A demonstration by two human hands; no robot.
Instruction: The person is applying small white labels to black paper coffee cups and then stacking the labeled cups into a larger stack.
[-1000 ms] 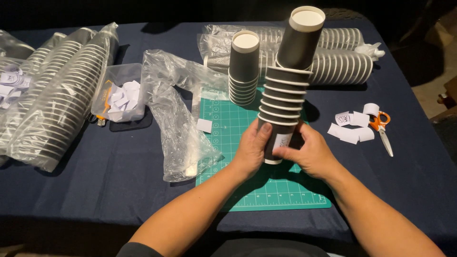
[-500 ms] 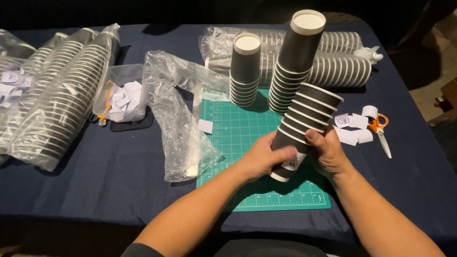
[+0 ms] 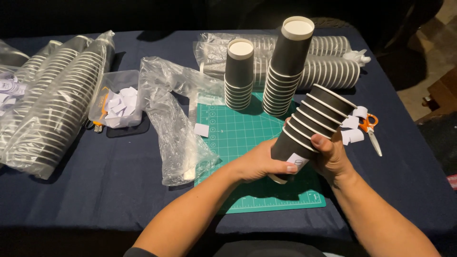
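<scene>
I hold a nested stack of black paper cups (image 3: 314, 119) with white rims, tilted so its open end points up and to the right above the green cutting mat (image 3: 228, 135). My left hand (image 3: 264, 164) grips the bottom cup, thumb pressed on a small white paper label (image 3: 298, 162) stuck to it. My right hand (image 3: 331, 154) wraps the stack from the right side. Two more upside-down cup stacks stand on the mat's far edge, a short one (image 3: 239, 74) and a taller one (image 3: 288, 66).
Bagged sleeves of cups lie at the left (image 3: 57, 104) and at the back (image 3: 328, 62). A clear tub of paper slips (image 3: 116, 102), an empty plastic bag (image 3: 178, 128), a loose slip (image 3: 202, 129), and orange-handled scissors (image 3: 371, 131) beside more slips sit on the dark blue tablecloth.
The lower part of the tall stack has come off in my hands, then been tipped over to the right and lowered toward me. The rest of that stack stays standing on the mat.
</scene>
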